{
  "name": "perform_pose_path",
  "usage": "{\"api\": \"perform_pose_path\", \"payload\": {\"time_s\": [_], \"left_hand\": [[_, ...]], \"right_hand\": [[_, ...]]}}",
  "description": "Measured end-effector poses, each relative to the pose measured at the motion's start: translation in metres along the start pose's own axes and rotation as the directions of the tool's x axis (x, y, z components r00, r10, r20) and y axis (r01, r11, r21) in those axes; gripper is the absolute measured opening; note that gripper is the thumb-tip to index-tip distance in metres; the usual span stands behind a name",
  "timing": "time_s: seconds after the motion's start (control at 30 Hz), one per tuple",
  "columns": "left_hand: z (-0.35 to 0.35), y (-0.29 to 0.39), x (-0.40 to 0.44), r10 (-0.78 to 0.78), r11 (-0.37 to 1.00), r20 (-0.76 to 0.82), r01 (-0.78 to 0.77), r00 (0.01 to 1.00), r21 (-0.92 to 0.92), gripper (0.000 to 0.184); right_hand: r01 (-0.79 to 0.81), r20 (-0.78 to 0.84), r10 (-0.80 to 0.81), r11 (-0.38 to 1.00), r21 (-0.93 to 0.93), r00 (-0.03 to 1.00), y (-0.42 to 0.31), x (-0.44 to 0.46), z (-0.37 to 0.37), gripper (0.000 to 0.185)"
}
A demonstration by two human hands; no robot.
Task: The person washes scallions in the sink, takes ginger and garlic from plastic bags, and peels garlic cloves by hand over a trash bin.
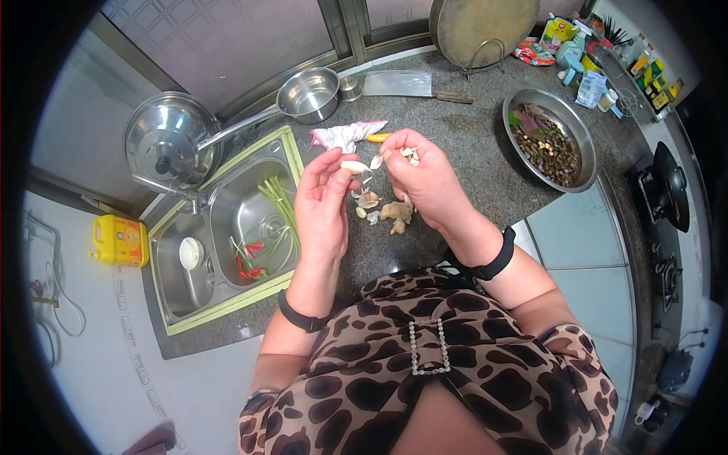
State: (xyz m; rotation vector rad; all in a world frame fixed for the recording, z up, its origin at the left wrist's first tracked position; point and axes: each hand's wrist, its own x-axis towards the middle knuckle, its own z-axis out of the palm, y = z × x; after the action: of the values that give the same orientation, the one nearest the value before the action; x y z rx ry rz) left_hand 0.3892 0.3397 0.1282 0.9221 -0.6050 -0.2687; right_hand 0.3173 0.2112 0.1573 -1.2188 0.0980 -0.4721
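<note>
Between the thumb and fingers of my left hand [324,199] is a pale garlic clove [353,166]. My right hand [422,176], close beside it, pinches a thin whitish flake of garlic skin [376,161]. More whitish garlic pieces [410,155] show at the curled fingers of that hand; how they are held is partly hidden. Below both hands, loose garlic cloves and skins [368,200] lie on the grey counter [379,254], with a knob of ginger [396,214] next to them. Behind the hands are a crumpled cloth [347,136] and an orange handle [378,138].
At left, the double sink [176,297] holds green stalks [279,203], red chillies [253,249] and a white bowl [191,253]. A saucepan [309,97] and cleaver [398,83] sit at the back. To the right is a metal basin [590,168] of snail-like shells, beyond it a stove [658,186].
</note>
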Motion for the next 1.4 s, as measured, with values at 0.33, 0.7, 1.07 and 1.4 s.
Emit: {"api": "perform_pose_path", "payload": {"time_s": [0.33,0.7,1.07,1.4], "left_hand": [[0.008,0.006,0.000,-0.081,0.988,-0.031,0.076,0.996,-0.133,0.020],[0.005,0.001,-0.001,-0.073,0.997,0.002,0.073,0.997,0.013,0.027],[0.000,0.007,-0.001,-0.011,0.960,0.050,-0.003,0.999,0.279,0.025],[0.003,0.013,-0.001,-0.025,0.871,0.063,-0.009,0.998,0.491,0.024]], "right_hand": [[-0.131,0.079,0.125,0.989,0.073,0.989,0.007,0.002,-0.003,0.009],[0.220,0.105,-0.196,0.922,-0.320,0.975,0.013,0.007,0.001,0.011],[0.446,0.203,-0.406,0.697,-0.562,0.891,0.001,0.005,-0.003,0.012],[0.538,0.302,-0.467,0.536,-0.651,0.831,0.000,0.006,-0.008,0.010]]}}
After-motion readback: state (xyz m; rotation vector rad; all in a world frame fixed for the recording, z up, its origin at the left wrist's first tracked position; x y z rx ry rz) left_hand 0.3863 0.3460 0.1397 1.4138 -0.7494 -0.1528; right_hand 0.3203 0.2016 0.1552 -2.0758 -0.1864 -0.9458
